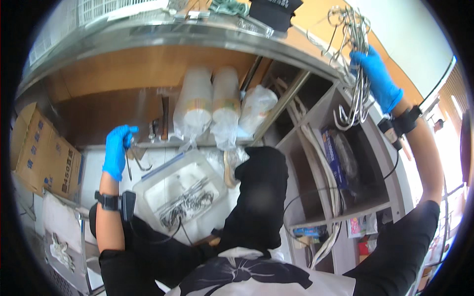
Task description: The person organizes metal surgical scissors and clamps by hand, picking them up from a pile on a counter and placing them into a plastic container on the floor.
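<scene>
My right hand [379,79], in a blue glove, is raised at the upper right and closed around a bunch of silver metal hooks [361,93]. Their curved ends stick out above and below the fist. At the left, my left hand [115,154], also gloved in blue, is closed on a metal hook [143,166] that hangs below the fingers. Just right of it, a clear plastic box [170,162] stands on the floor between my legs. More metal hooks [186,204] lie in a tangled pile inside.
A steel counter [197,37] runs across the top, with wrapped stacks of white cups or bowls [196,106] on the shelf beneath. A cardboard box [47,153] stands at left. Grey cubbies [316,190] holding packages are at right. A thin cable hangs beside my right wrist.
</scene>
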Demonstrator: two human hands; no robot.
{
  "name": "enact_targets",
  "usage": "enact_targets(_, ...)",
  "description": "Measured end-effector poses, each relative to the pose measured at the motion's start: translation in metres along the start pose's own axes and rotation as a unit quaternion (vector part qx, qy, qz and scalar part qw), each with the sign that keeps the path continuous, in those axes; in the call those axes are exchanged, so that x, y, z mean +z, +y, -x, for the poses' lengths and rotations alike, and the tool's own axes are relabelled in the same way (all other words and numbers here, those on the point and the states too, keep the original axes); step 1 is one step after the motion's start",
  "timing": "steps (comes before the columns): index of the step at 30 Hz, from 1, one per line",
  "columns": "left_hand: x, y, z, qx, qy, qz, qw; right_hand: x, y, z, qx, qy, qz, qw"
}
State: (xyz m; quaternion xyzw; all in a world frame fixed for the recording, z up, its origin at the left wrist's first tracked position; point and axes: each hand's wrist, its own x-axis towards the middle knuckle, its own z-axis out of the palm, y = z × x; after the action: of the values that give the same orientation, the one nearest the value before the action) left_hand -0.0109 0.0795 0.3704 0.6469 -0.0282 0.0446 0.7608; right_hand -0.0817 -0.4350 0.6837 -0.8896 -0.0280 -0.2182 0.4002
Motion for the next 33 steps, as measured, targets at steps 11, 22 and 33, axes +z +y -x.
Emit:
enact_targets(11,-0.018,0.032,0.007,0.033,-0.026,0.013,0.999,0.095,-0.052,0.025,-0.080,-0.104,-0.051,0.990)
enact_targets(22,-0.094,0.055,0.051,0.044,0.080,0.015,0.996,0.322,-0.028,0.110,-0.105,-0.353,-0.149,0.918)
enact_targets(33,-0.121,0.065,0.065,0.061,0.217,0.020,0.974,0.477,0.041,0.133,-0.078,-0.557,-0.063,0.825)
